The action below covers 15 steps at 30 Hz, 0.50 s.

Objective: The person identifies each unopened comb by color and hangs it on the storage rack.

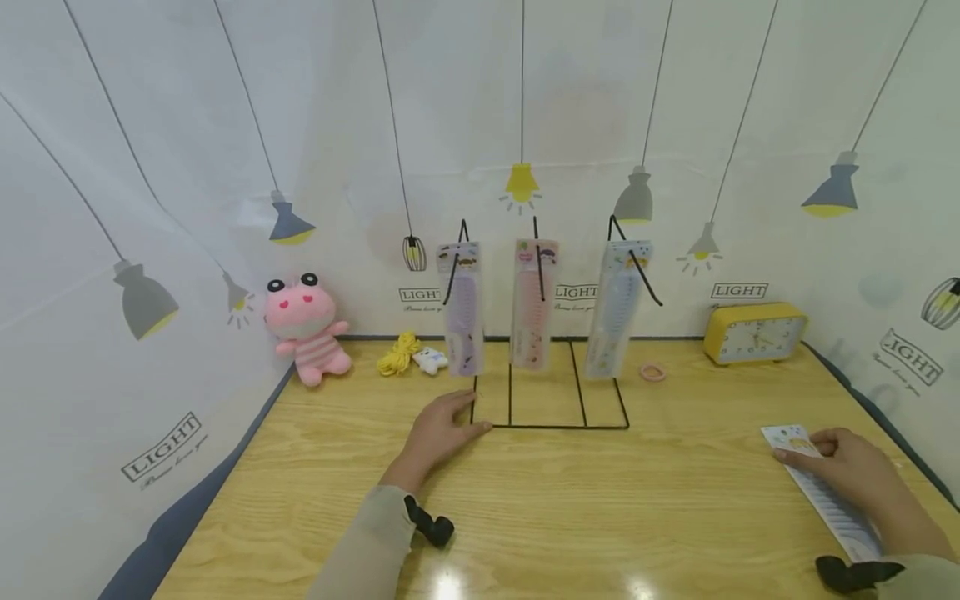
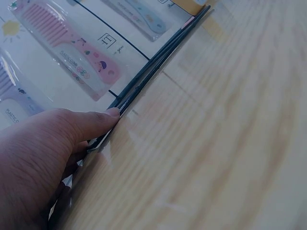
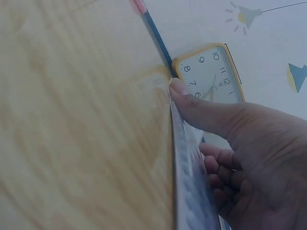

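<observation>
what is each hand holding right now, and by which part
The right hand pinches a packaged comb lying on the table, near its top card end. The left hand presses on the wire rack's front left base corner.

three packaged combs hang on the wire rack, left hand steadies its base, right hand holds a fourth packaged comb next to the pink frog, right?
Not quite. The right hand holds the fourth packaged comb near the yellow clock, as the head view shows. The pink frog sits far left. The rest stands: three hang on the wire rack, the left hand at its base.

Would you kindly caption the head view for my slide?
Left hand steadies the wire rack; right hand grips a packaged comb.
</observation>
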Each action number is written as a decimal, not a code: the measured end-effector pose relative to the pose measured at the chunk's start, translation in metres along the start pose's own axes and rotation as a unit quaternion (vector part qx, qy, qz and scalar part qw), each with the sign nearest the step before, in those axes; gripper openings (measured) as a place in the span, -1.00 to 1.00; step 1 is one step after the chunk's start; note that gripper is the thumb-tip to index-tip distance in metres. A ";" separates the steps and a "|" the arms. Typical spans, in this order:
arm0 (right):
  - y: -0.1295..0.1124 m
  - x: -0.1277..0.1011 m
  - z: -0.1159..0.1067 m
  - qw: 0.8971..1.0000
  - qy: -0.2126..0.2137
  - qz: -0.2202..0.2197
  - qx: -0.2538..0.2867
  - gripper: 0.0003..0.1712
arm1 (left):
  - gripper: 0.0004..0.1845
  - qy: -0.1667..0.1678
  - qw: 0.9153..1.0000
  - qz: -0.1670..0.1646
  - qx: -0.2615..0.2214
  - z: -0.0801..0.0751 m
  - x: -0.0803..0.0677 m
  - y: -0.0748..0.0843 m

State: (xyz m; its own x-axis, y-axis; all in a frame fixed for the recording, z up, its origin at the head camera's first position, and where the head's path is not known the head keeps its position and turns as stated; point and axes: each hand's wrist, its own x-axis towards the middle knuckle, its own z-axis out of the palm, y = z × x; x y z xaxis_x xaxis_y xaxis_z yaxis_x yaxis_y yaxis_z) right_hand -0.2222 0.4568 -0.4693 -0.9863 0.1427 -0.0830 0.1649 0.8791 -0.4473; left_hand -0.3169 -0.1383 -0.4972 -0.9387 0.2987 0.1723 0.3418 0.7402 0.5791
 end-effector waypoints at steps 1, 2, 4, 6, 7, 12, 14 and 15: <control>0.000 0.000 -0.001 1.000 -0.003 0.002 0.001 0.20 | -0.22 0.000 1.000 -0.001 -0.003 -0.001 0.000 0.000; -0.001 0.001 -0.001 1.000 -0.006 0.004 0.004 0.21 | -0.23 -0.001 1.000 -0.002 -0.005 -0.001 0.000 0.001; -0.001 0.001 -0.001 1.000 -0.010 0.004 0.008 0.20 | -0.23 -0.001 1.000 -0.001 -0.006 -0.002 -0.001 0.001; -0.001 0.001 0.000 1.000 -0.008 0.002 0.009 0.17 | -0.23 -0.002 1.000 -0.005 -0.003 -0.002 -0.001 0.000; -0.001 0.001 0.000 1.000 -0.007 0.001 0.010 0.15 | -0.23 -0.002 1.000 -0.005 -0.003 -0.002 -0.002 0.000; -0.003 -0.001 0.002 1.000 -0.005 -0.002 0.021 -0.15 | -0.24 -0.001 1.000 -0.009 -0.003 -0.001 -0.002 -0.002; -0.003 -0.001 0.002 0.999 0.000 -0.002 0.034 -0.25 | -0.24 0.001 1.000 -0.009 -0.001 -0.001 -0.002 -0.002; -0.002 -0.002 0.003 0.999 0.002 0.001 0.044 -0.27 | -0.24 0.001 1.000 -0.009 -0.001 -0.001 -0.002 -0.002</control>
State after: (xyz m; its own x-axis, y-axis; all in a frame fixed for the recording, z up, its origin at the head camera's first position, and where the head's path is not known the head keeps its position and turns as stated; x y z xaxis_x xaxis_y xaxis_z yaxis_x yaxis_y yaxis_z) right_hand -0.2207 0.4532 -0.4703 -0.9859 0.1466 -0.0806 0.1671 0.8356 -0.5234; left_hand -0.3159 -0.1414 -0.4979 -0.9447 0.2839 0.1641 0.3250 0.7446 0.5830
